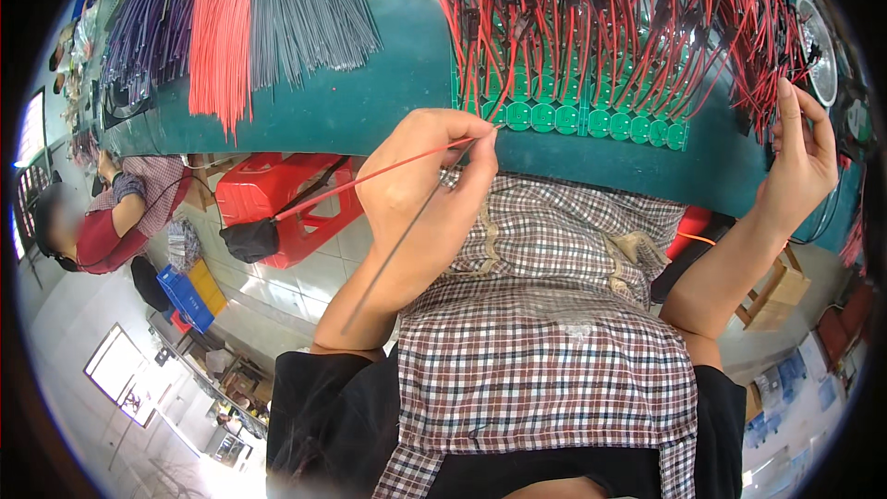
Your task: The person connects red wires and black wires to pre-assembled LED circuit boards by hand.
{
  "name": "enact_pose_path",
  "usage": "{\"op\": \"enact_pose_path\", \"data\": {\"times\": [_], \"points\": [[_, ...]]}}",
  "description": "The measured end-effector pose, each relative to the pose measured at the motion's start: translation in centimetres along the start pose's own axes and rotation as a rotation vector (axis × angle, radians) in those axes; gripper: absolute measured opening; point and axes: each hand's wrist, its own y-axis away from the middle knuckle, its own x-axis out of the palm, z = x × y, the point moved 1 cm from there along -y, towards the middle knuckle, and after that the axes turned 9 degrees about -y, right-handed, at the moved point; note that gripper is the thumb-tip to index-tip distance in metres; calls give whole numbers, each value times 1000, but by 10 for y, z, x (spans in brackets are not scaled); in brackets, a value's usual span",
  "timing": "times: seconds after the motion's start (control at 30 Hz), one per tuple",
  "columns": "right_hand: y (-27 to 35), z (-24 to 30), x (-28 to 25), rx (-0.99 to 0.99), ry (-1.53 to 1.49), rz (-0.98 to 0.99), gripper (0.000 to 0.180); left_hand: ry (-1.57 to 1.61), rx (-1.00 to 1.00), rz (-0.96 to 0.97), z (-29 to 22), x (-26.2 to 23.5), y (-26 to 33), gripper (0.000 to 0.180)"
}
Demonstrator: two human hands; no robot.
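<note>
My left hand (425, 185) is closed in a pinch in front of the bench edge. It holds a red wire (351, 183) and a dark grey wire (393, 254), whose long ends trail down to the left. The pinched tips are just by the nearest row of green circuit boards (543, 117), round boards joined in panels. Red and black wires rise from many of these boards. Over at the right, my right hand (802, 152) is raised with fingers loosely bent and apart, beside a heap of red and black wires (753, 65); nothing shows in it.
Bundles of red wires (220, 55), grey wires (309, 9) and purple wires (152, 28) lie on the green bench top (407, 18). A round metal dish (818, 51) is at the far right. Red stools (277, 203) and another person (111, 212) are at the left.
</note>
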Motion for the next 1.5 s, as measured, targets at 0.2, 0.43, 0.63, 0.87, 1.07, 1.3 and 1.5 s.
{"op": "enact_pose_path", "data": {"times": [0.2,0.43,0.63,0.87,1.07,1.3,1.5], "points": [[1,-2,-1,-8,2,-1,14,-13,-3,-15,-2,7,0,18],[2,-1,-4,-18,30,-1,13,-40,-72,-34,-9,14,-1,17],[2,-1,-5,14,7,66,18,-147,-66,-15,-15,16,-5,17],[13,8,-6,109,-132,129,14,-228,-60,-8,-23,11,-9,21],[28,-6,-10,349,-91,290,12,-358,23,36,-26,10,-15,25],[37,15,-5,316,-64,232,16,-323,10,58,-26,9,-14,25],[72,39,49,178,-357,603,12,-395,104,49,-21,2,-15,19]]}}
